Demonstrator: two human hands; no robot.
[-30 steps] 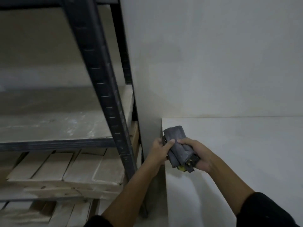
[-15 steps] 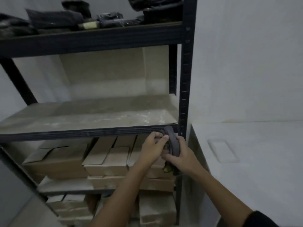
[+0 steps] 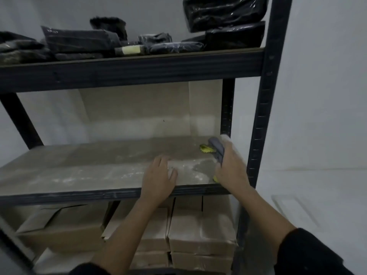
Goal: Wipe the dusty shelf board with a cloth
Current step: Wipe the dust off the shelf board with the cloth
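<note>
A dim storeroom held a dark metal rack [image 3: 264,108]. The right hand [image 3: 230,167] gripped the grey cloth [image 3: 216,149] at the dusty shelf board's [image 3: 89,169] right end; the left hand [image 3: 158,179], previously on the cloth, lay flat there.

A dark metal shelf rack [image 3: 264,108] stands against a pale wall. Its middle shelf board [image 3: 89,167] is pale and streaked with white dust, thickest along the front edge; a darker bare patch [image 3: 202,167] shows near the right front corner. On this board, at the right edge, lies a grey cloth [image 3: 216,149] with a yellow piece showing beside it, held under the right hand [image 3: 231,167]. The left hand [image 3: 159,180] rests flat on the board at the front edge, just left of the patch. The top shelf [image 3: 129,70] carries dark wrapped packages [image 3: 79,41]. The bottom level holds stacked cardboard boxes [image 3: 200,231].
</note>
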